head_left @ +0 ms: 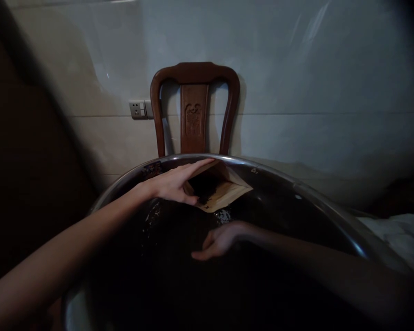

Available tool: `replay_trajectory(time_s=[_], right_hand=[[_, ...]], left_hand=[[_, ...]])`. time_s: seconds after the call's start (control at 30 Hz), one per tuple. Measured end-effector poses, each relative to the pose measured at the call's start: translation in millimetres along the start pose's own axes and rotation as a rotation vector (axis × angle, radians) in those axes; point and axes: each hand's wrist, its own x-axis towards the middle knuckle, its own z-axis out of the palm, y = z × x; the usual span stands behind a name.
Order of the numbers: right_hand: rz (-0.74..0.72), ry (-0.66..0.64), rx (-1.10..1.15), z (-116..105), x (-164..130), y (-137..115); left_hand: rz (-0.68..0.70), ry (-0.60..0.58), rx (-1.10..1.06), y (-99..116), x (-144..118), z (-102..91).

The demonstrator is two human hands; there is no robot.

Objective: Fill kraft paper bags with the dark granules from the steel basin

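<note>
My left hand (174, 184) grips a brown paper pouch (224, 196) by its left side, thumb below the mouth and fingers along the top edge. The pouch lies tilted with its mouth gaping towards me. Dark stuff (207, 184) shows inside, too dim to name. Nearer to me, below the pouch and apart from it, is my right hand (219, 240). Its fingers are curled in towards the thumb, and what they hold, if anything, is hidden. Both hands are over a wide, round, dark surface with a shiny metal rim (276, 171); its depth is hard to make out.
Beyond the rim stands a carved wooden chair (194, 115) against a pale tiled wall (313, 78). A socket with a switch (138, 110) sits on that wall. A colourful sticker (152, 169) is near the far rim. Pale crumpled material (400, 234) lies at the right.
</note>
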Motion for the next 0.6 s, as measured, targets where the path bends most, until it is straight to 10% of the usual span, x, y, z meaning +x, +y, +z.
replay_trajectory(time_s=[0.6], right_hand=[[-0.107, -0.212, 0.478, 33, 19, 5]], left_hand=[[0.005, -0.014, -0.008, -1, 2, 0.3]])
